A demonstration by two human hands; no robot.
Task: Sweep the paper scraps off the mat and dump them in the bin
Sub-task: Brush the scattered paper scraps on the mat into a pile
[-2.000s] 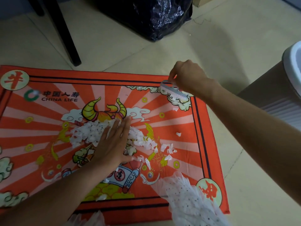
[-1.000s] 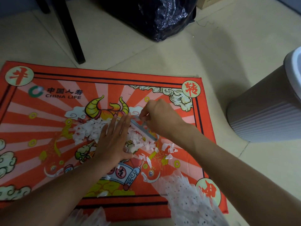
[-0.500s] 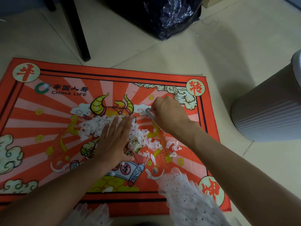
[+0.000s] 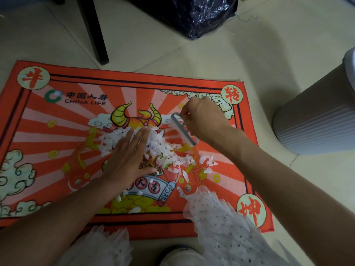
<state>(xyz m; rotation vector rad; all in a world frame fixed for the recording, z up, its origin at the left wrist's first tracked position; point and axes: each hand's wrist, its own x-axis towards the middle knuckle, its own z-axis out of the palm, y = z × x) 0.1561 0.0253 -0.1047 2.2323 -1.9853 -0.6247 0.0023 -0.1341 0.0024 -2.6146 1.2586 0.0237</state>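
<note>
On the floor: a red-orange rectangular printed mat (image 4: 57,143) lies flat on pale tiles, showing a horned ox, fish, clouds and the lettering "CHINA LIFE".
Paper scraps: a heap of small white torn paper pieces (image 4: 165,150) sits near the middle of the mat, with looser pieces trailing toward the right and a few lying singly near the mat's near edge.
Left hand: the left hand (image 4: 128,160) lies flat on the left side of the heap, fingers straight and together, pressing on the scraps; it grips nothing.
Right hand: the right hand (image 4: 203,120) has its fingers curled around a small grey flat scraper-like tool (image 4: 183,131), held at the far right edge of the heap with its long edge toward the scraps.
Bin: a grey ribbed round bin (image 4: 317,121) stands on the floor to the right of the mat, apart from it.
Surroundings: a black crinkled plastic bag (image 4: 196,14) and a dark furniture leg (image 4: 94,31) stand beyond the mat's far edge.
Clothing: white dotted frilled fabric (image 4: 226,227) overlaps the mat's near edge.
</note>
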